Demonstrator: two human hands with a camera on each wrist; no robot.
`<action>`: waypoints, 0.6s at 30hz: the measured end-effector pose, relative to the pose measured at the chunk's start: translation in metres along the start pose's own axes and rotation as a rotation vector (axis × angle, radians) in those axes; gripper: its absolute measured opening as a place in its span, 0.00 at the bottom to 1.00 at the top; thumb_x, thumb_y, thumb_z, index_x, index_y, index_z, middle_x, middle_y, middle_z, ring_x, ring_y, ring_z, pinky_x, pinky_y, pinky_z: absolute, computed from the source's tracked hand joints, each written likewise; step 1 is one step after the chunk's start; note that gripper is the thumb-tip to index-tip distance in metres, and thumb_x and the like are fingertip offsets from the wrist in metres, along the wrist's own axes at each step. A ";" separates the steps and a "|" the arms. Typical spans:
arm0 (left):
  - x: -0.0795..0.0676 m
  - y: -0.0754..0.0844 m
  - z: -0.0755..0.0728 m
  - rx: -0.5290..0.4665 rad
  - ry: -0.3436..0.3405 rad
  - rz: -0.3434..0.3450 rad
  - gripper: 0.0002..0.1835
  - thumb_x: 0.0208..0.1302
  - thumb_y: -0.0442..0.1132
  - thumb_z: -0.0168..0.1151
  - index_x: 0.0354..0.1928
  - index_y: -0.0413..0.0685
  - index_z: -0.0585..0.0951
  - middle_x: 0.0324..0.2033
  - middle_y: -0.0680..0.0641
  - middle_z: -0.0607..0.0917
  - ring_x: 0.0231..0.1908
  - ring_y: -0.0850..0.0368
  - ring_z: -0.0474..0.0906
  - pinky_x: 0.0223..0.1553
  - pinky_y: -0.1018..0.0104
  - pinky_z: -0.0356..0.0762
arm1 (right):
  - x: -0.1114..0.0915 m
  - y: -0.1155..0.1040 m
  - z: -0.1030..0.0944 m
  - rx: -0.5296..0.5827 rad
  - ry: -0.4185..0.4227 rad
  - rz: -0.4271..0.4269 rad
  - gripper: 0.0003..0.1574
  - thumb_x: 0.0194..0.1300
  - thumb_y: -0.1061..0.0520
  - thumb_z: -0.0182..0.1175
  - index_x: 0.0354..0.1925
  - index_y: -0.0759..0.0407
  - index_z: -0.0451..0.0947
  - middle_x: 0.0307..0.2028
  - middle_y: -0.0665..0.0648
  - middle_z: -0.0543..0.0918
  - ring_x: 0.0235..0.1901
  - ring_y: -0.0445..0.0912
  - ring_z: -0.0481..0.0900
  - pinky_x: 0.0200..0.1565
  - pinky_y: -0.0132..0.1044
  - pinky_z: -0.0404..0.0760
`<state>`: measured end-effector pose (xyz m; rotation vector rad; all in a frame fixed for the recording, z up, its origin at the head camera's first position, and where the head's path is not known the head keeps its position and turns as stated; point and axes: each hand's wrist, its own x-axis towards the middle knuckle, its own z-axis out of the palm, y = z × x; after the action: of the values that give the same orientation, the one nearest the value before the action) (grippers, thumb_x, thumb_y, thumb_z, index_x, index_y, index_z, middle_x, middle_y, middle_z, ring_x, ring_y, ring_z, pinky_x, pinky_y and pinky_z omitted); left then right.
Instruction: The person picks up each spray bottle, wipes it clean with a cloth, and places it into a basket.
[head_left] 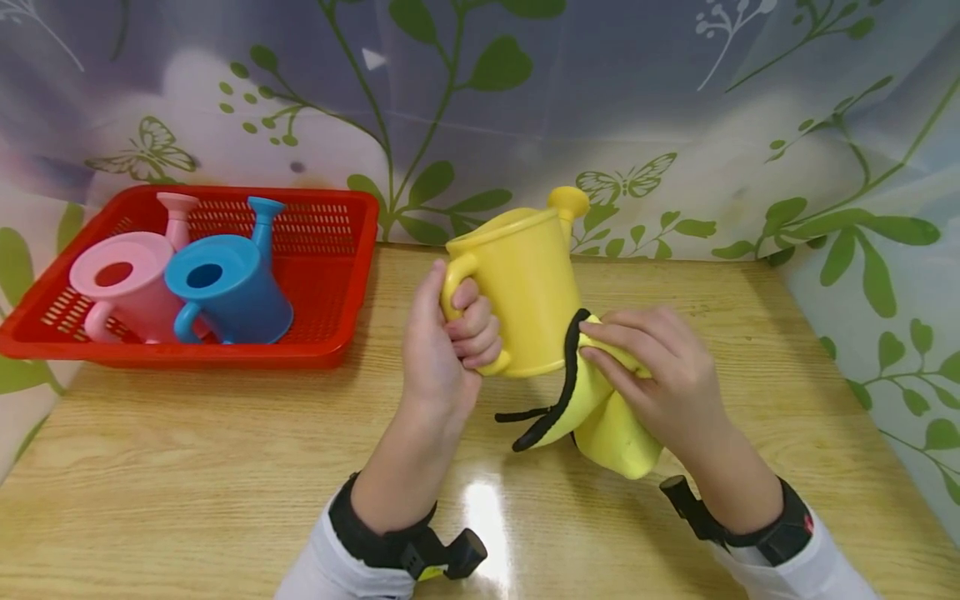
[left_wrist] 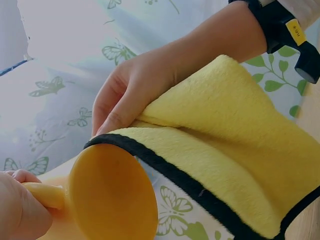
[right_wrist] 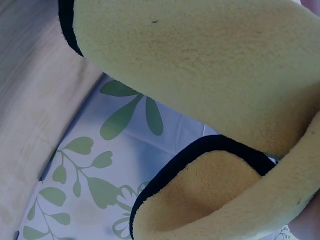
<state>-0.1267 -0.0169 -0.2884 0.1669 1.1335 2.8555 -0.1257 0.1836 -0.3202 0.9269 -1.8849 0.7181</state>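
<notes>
A yellow toy watering can (head_left: 521, 283) is held up off the table, its spout pointing away to the upper right. My left hand (head_left: 453, 333) grips it by the handle, fingers curled round. At the can's lower right side, my right hand (head_left: 660, 367) pinches a yellow cloth with black edging (head_left: 615, 433). The cloth hangs in folds below that hand, and its edge meets the can's side. In the left wrist view the can's round base (left_wrist: 112, 192) faces the camera beside the cloth (left_wrist: 220, 115). Folds of cloth (right_wrist: 200, 65) fill much of the right wrist view.
On the left of the table stands a red plastic basket (head_left: 352, 275). Inside it sit a pink watering can (head_left: 135, 287) and a blue watering can (head_left: 243, 296), side by side. A curtain printed with leaves and butterflies (head_left: 465, 125) runs behind the wooden table (head_left: 225, 467).
</notes>
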 end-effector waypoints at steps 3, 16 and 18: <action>0.000 0.000 0.000 0.001 -0.004 0.010 0.24 0.75 0.49 0.32 0.16 0.56 0.58 0.06 0.62 0.58 0.07 0.70 0.52 0.13 0.76 0.44 | -0.004 -0.001 -0.001 -0.005 0.000 -0.006 0.21 0.67 0.48 0.60 0.33 0.65 0.85 0.29 0.60 0.85 0.27 0.52 0.77 0.34 0.36 0.73; 0.000 0.000 0.000 0.009 -0.031 0.008 0.24 0.75 0.49 0.31 0.16 0.56 0.58 0.06 0.63 0.59 0.07 0.70 0.51 0.13 0.75 0.43 | 0.001 -0.005 -0.009 -0.028 -0.067 0.016 0.22 0.68 0.46 0.58 0.34 0.65 0.84 0.31 0.60 0.86 0.30 0.51 0.79 0.38 0.34 0.75; 0.000 -0.001 0.001 0.012 -0.040 -0.011 0.24 0.75 0.49 0.30 0.16 0.56 0.58 0.06 0.63 0.59 0.07 0.70 0.51 0.13 0.75 0.43 | 0.003 -0.004 -0.008 -0.033 -0.064 0.029 0.22 0.68 0.46 0.58 0.35 0.65 0.84 0.32 0.60 0.86 0.31 0.52 0.79 0.38 0.33 0.75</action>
<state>-0.1263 -0.0160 -0.2883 0.2170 1.1409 2.8234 -0.1195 0.1867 -0.3134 0.9133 -1.9645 0.6790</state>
